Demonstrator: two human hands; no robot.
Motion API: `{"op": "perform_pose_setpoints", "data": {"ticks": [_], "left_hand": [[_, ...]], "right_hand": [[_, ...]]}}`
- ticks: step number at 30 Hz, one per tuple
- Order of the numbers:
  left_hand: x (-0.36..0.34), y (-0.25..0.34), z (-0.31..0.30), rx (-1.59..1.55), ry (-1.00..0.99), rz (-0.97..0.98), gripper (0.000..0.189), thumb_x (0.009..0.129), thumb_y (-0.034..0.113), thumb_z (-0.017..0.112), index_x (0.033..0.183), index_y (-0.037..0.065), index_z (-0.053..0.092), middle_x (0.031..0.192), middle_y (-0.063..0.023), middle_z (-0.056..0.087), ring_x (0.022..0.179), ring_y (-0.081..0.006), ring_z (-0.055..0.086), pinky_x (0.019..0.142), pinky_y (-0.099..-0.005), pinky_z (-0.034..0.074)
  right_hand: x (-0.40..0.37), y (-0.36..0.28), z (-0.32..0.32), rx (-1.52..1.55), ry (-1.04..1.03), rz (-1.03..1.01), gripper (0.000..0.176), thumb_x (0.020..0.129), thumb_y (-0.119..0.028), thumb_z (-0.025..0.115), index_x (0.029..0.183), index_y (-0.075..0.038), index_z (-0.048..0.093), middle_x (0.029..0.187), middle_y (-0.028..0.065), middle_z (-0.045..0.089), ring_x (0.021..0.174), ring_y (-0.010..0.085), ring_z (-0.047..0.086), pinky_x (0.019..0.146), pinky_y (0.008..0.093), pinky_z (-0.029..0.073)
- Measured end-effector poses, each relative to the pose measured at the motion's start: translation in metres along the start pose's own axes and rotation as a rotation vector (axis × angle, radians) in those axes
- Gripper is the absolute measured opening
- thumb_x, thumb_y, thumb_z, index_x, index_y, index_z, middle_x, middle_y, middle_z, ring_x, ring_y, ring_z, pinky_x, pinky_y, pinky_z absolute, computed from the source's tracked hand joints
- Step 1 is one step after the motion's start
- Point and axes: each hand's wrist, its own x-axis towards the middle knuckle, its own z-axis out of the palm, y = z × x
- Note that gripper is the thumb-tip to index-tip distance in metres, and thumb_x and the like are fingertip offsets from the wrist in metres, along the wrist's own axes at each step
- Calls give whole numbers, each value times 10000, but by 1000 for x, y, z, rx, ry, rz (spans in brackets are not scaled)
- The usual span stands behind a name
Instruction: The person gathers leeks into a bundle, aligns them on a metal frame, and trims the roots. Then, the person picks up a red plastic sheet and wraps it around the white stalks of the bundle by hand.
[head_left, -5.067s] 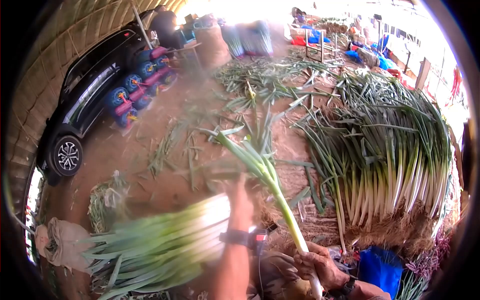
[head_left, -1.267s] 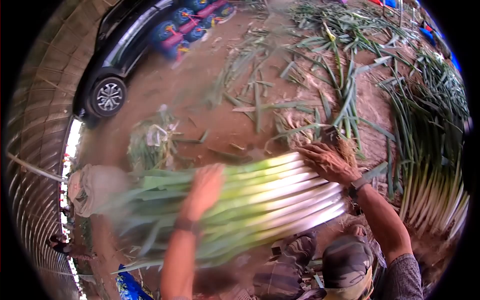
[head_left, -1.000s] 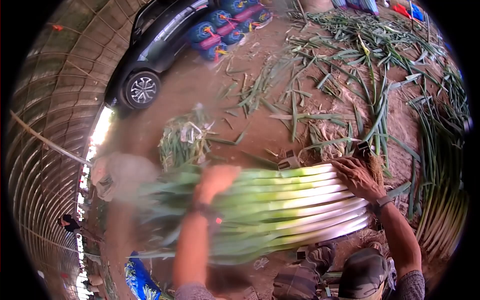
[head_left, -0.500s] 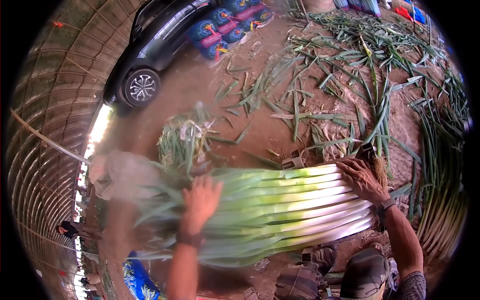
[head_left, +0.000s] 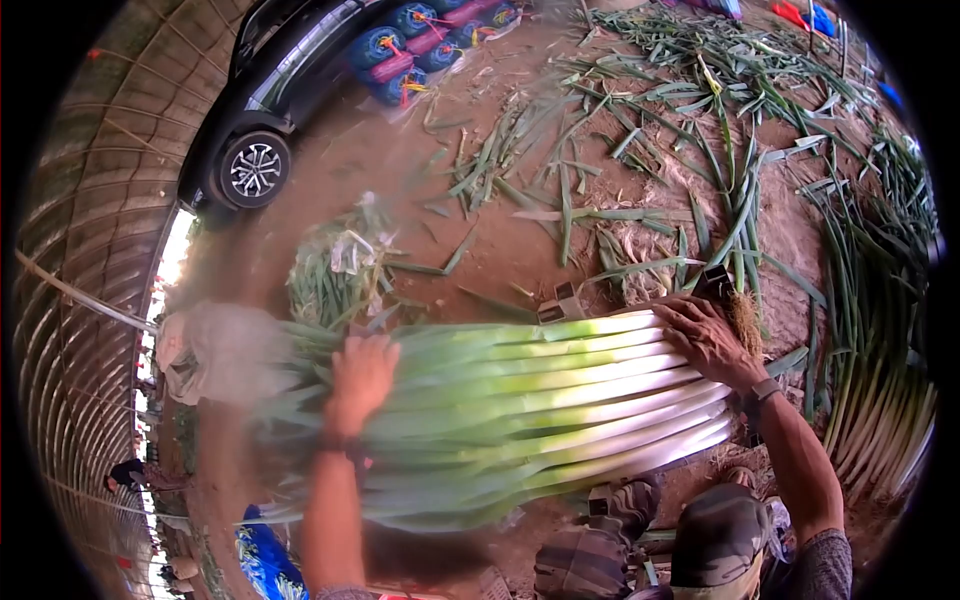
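Observation:
A broad row of large green onions (head_left: 560,390) lies side by side in front of me, white stem ends to the right and green leaves to the left. My left hand (head_left: 362,382) rests on the leafy part, fingers stretched out and slightly blurred. Over the white ends at the far right corner lies my right hand (head_left: 705,340), palm down with its fingers spread. Brown roots (head_left: 744,325) stick out beside its wrist. Neither hand is wrapped around a stem. A pale, blurred cloth-like bundle (head_left: 225,350) is at the leaf tips.
Untrimmed green onions (head_left: 870,390) are piled at the right. Loose leaves (head_left: 560,150) litter the dirt floor, with a leaf heap (head_left: 340,265) nearer. A dark car (head_left: 270,110) and netted blue rolls (head_left: 400,50) stand behind. Another person (head_left: 130,475) is far left.
My left hand has slid left along the leaves, which lie straighter. My right hand stays on the white ends. The whole view has shifted slightly.

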Motion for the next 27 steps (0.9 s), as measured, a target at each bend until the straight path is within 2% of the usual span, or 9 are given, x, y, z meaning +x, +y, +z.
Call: {"op": "perform_pose_setpoints", "data": {"ticks": [6, 8, 9, 10, 13, 14, 17, 23, 27], "left_hand": [[16, 39, -49, 333, -202, 30, 377, 1019, 307, 522, 1295, 79, 642, 1302, -131, 658, 1246, -323, 547, 1028, -571, 413], [23, 26, -29, 118, -33, 3, 378, 998, 266, 543, 1297, 54, 635, 1296, -153, 656, 1243, -334, 556, 1051, -544, 412], [28, 23, -22, 11, 44, -10, 380, 987, 246, 554, 1298, 42, 632, 1293, -164, 656, 1241, -340, 560, 1062, -531, 411], [32, 30, -26, -162, 1, 2, 401, 975, 207, 556, 1332, 33, 608, 1312, -203, 637, 1258, -373, 557, 1091, -503, 405], [29, 77, -36, -201, -75, 282, 467, 1002, 234, 528, 1422, 31, 544, 1411, -209, 583, 1357, -369, 497, 1150, -501, 355], [20, 86, -15, -181, -239, 264, 535, 1029, 270, 499, 1511, 42, 452, 1529, -189, 490, 1446, -350, 415, 1202, -501, 286], [15, 98, 2, -215, -101, 249, 517, 1005, 257, 566, 1465, 37, 481, 1485, -183, 520, 1415, -343, 442, 1170, -540, 312], [11, 107, -11, -176, -141, 196, 557, 1020, 267, 532, 1526, 61, 426, 1554, -158, 461, 1468, -327, 385, 1207, -523, 257], [6, 99, -2, -196, -79, 211, 544, 1015, 246, 548, 1515, 64, 438, 1554, -152, 459, 1466, -322, 385, 1204, -513, 256]], "right_hand": [[-2, 3, 2, 61, -45, 95, 506, 1071, -386, 448, 1502, -129, 515, 1510, 133, 500, 1409, 350, 399, 1201, 467, 295], [-2, 2, 2, 48, -70, 140, 531, 1084, -433, 421, 1524, -144, 494, 1527, 140, 491, 1426, 356, 384, 1213, 473, 277], [-4, 5, 8, -16, -32, 108, 487, 1086, -349, 432, 1518, -130, 487, 1498, 133, 507, 1392, 350, 425, 1198, 471, 303], [-4, 8, 12, -33, -10, 88, 485, 1088, -348, 430, 1518, -131, 487, 1492, 132, 510, 1387, 351, 427, 1197, 470, 305], [-4, 13, 15, -31, 35, 19, 471, 1088, -326, 429, 1504, -115, 495, 1479, 142, 516, 1379, 340, 436, 1197, 462, 306], [-3, 18, 18, -25, -18, 25, 500, 1084, -334, 427, 1533, -115, 456, 1529, 153, 472, 1416, 350, 400, 1216, 464, 285], [0, 7, 6, 8, -112, 136, 579, 1056, -286, 465, 1587, -85, 352, 1593, 173, 409, 1522, 355, 283, 1262, 453, 242], [-31, -14, -29, 23, 98, 197, 534, 1045, -235, 533, 1530, -50, 409, 1559, 201, 442, 1480, 393, 359, 1217, 479, 330], [-32, -39, -22, -104, 103, 23, 520, 1056, -280, 533, 1502, -28, 443, 1533, 189, 477, 1489, 382, 358, 1219, 463, 351]]}}
